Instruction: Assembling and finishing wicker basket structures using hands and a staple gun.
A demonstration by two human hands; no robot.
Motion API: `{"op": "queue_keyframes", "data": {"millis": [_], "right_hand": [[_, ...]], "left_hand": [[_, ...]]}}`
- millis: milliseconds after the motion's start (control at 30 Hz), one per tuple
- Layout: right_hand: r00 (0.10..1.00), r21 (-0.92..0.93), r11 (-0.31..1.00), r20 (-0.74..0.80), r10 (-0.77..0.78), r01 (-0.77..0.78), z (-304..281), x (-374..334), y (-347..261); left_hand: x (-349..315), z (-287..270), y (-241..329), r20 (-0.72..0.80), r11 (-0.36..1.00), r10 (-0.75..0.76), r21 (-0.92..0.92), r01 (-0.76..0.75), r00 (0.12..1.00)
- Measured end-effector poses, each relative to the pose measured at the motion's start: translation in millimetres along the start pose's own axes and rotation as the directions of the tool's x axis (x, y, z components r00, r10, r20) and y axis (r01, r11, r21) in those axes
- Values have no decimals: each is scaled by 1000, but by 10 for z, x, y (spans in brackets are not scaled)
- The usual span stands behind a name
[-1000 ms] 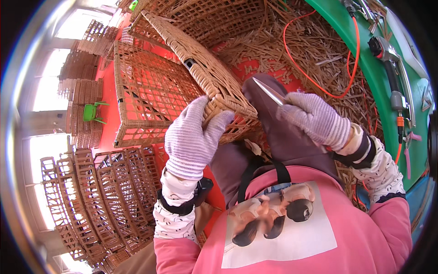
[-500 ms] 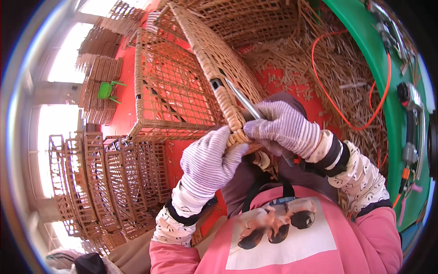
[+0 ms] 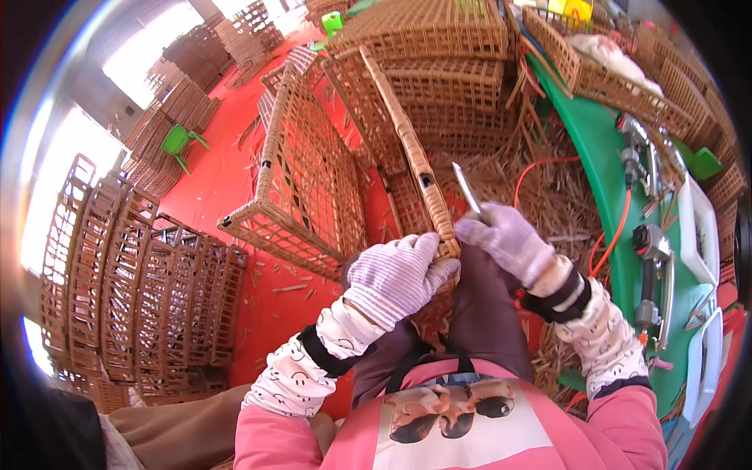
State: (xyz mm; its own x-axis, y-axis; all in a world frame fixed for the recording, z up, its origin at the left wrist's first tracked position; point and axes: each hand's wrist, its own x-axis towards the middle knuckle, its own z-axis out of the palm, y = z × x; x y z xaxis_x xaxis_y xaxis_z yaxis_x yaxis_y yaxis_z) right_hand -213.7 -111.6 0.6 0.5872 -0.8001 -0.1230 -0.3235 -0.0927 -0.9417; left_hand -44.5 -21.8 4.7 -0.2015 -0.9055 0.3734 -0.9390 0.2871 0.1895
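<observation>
Operator: Grip status: left hand (image 3: 394,276) is clamped over the near end of the wicker panel (image 3: 413,168), which stands on edge above the lap. Right hand (image 3: 505,237) is closed round a metal spike tool (image 3: 467,189), tip up, just beside the panel's bound edge.

Inspector: Hazards?

Operator: Probable slip of the tool tip toward the left glove if the weave resists. The panel may twist against the lattice basket (image 3: 307,184) alongside. The orange hose (image 3: 612,236) on the floor could snag.
</observation>
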Motion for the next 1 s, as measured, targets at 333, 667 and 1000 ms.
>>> {"op": "queue_keyframes", "data": {"millis": [333,667,1000], "right_hand": [[508,-474,477,-859,-67,-740,-2459,-2450,1490],[460,-467,106,-884,-87,-878,-2005,-2353,1353],[845,-685,709,-272,-461,166,-146,-296,-92]], "left_hand": [[-548,-499,-850,-399,984,-161,11,180,903],[-825,-886,-2599,-228,742,-568,274,612,791],[-796,-879,-2773,-17,697,-717,-8,717,697]]}}
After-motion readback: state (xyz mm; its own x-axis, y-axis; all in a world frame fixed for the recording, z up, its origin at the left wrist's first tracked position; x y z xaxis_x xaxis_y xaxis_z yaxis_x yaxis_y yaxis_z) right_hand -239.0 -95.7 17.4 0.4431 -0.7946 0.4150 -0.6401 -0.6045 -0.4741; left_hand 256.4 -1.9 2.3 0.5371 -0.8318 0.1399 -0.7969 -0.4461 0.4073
